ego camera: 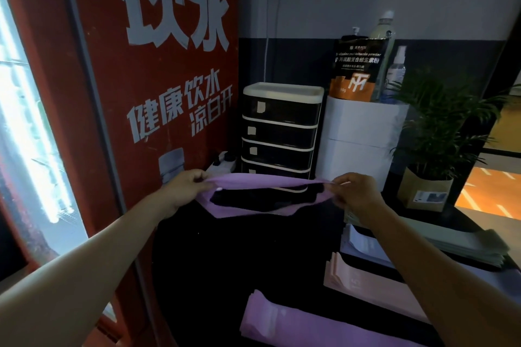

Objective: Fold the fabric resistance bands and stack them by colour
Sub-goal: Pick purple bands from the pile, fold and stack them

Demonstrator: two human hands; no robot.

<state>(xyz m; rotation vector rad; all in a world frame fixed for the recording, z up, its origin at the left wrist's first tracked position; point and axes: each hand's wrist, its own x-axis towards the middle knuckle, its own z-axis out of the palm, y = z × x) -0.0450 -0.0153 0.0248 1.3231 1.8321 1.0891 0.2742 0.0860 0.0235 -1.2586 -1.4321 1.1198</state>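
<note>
A purple fabric band (253, 181) hangs stretched as an open loop above the dark table (225, 262). My left hand (186, 187) pinches its left end and my right hand (352, 191) pinches its right end. A stack of folded purple bands (310, 324) lies at the near edge of the table. Folded pink bands (366, 284) are piled just behind it, to the right. Further right lies a stack of pale green bands (465, 242).
A black drawer unit with white trim (279, 135) stands at the back, beside a white box (361, 144) holding a powder pouch and bottles. A potted plant (434, 149) stands at the right. A red drinks fridge (127, 93) walls the left side.
</note>
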